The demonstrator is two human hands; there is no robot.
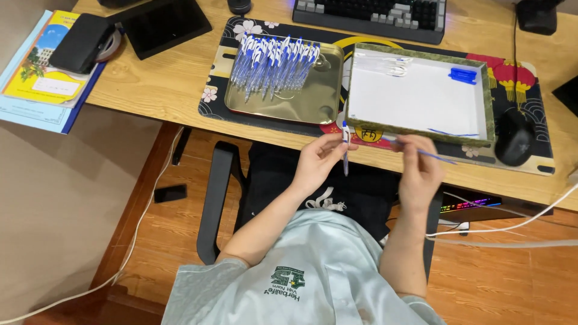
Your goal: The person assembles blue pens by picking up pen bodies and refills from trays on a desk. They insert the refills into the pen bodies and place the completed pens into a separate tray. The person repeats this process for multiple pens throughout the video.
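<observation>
At bench edge, two hands raised over lap. Left hand: fingers pinched around one pen barrel, clear with blue tip, held upright, just below front rim of green-edged tray. Right hand: fingers closed on one thin blue refill, tilted, far end pointing right and slightly down.

Ahead of left hand: one gold metal tray holding heap of blue-and-white pens; too many and too overlapped for exact count, dozens at a guess. Ahead of right hand: one green-edged tray with white floor, containing one small cluster of blue caps at back right, one loose blue refill near front rim, one bunch of clear parts at back left; count within clusters not resolvable.

Both trays side by side on one patterned desk mat. One black mouse right of green-edged tray. One keyboard behind. One tablet, one black pouch, stacked booklets at far left.
</observation>
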